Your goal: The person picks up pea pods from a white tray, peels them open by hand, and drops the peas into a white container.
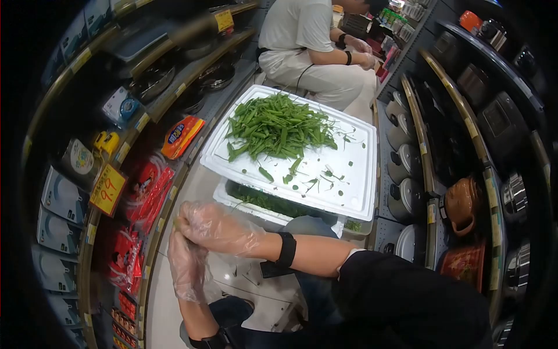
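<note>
My left hand [189, 269] and my right hand [224, 230] both wear clear plastic gloves. They meet at the left, in front of the white foam box. Their fingers are pinched together, with a small green piece [177, 223] just showing at the fingertips; the rest of it is hidden. Beyond them a pile of green pea pods [279, 125] lies on a white foam lid [354, 192]. Loose pods, round green bits and stem scraps are scattered over the lid's near side. Under it, a white foam box [224, 200] holds more greens [261, 199].
Shelves with pans and red packets [145, 192] line the left. On the right, shelves hold lidded pots [401, 195] and a brown clay pot [462, 203]. A gloved co-worker [314, 52] sits behind the lid. Scraps lie on the tiled floor [244, 276].
</note>
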`<state>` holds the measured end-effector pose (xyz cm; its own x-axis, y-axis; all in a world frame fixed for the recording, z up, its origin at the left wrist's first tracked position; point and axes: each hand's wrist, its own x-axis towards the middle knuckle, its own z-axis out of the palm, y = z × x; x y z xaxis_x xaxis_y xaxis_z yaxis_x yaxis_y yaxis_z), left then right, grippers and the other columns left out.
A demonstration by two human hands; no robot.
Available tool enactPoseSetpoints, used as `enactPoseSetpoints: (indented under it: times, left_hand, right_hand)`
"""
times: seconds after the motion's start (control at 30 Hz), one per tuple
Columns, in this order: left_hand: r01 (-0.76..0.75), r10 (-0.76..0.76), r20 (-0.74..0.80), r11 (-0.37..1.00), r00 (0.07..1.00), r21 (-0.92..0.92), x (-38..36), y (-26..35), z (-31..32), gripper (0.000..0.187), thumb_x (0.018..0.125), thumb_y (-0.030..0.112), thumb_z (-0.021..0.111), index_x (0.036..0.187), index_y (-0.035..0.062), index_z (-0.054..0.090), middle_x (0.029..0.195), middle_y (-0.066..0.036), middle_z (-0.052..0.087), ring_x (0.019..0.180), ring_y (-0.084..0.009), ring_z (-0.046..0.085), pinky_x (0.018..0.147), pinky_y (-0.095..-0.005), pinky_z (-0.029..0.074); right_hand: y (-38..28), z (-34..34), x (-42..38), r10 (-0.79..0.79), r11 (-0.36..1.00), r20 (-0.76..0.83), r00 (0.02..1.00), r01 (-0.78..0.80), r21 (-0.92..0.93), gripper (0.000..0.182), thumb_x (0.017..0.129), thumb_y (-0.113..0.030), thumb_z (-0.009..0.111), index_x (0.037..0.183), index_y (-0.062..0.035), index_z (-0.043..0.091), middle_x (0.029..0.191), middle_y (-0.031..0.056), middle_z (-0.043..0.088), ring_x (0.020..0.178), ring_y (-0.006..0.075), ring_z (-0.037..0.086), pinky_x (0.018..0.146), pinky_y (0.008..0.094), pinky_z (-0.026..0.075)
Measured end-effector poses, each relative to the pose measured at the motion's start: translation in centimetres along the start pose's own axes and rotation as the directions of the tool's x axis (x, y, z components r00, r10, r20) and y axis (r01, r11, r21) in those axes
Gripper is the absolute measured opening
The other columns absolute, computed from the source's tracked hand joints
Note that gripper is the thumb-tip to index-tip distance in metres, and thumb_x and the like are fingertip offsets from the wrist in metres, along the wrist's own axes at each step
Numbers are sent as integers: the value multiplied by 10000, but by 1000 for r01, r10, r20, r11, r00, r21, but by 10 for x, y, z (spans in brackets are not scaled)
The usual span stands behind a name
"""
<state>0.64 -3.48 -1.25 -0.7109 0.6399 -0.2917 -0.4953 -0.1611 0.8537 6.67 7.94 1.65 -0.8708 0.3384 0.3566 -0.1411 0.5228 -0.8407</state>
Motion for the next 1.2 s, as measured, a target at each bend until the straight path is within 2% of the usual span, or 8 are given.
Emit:
enactPoseSetpoints:
  times: [0.33,0.53,0.7,0.83,0.9,0.93,1.1,1.2]
  left_hand:
    - [161,-80,211,901,974,-402,13,-1,-18,266,965,266,423,1099,71,546,1094,-81,595,992,-208,600,860,-370,524]
    - [122,-172,-92,909,981,-399,16,-17,-31,299,967,234,438,1185,50,529,1176,-86,580,1086,-205,562,923,-393,489]
    - [152,-139,64,935,988,-320,21,-30,-32,305,961,256,458,1188,68,538,1184,-76,572,1099,-194,542,945,-379,454]
    - [206,-249,-75,908,966,-364,24,-21,-19,224,952,260,470,1060,91,571,1026,-42,590,924,-147,569,776,-314,496]
    - [238,-187,171,905,967,-353,26,-15,-20,178,948,259,467,950,105,557,883,-11,554,751,-105,524,606,-263,455]
    - [223,-258,-67,917,964,-332,22,-11,-6,181,948,261,457,897,109,540,807,4,526,642,-92,461,518,-236,375]
    - [231,-260,-64,927,963,-295,18,0,0,203,948,265,449,903,91,543,761,-8,513,602,-101,440,507,-244,363]
    - [235,-274,-103,928,956,-288,18,1,-3,214,951,259,438,902,78,542,741,-15,504,583,-103,430,500,-242,355]
  right_hand:
    - [2,5,-2,-182,973,71,981,190,-129,239,855,-225,535,787,3,518,708,218,571,684,385,592,618,447,481]
    - [21,11,0,-171,974,55,984,177,-141,207,826,-193,549,801,12,545,712,228,567,689,393,595,627,448,491]
    - [45,14,8,-361,834,216,907,418,-361,150,776,-139,564,789,9,586,730,164,589,649,313,625,585,386,527]
    - [33,14,6,-44,994,190,981,23,108,212,900,-168,491,838,16,573,656,134,594,547,196,607,538,316,497]
    - [20,13,6,261,934,186,947,-297,201,207,867,-152,488,848,40,562,709,178,601,636,263,615,594,350,503]
    - [18,14,7,254,934,204,945,-295,203,207,867,-152,488,848,40,562,709,178,601,636,263,615,594,350,503]
    - [16,17,5,390,827,224,893,-447,341,202,854,-158,546,844,43,563,698,127,597,622,175,594,574,321,493]
    - [22,18,7,255,944,186,949,-286,166,195,862,-151,538,857,40,572,725,103,605,670,147,587,619,298,485]
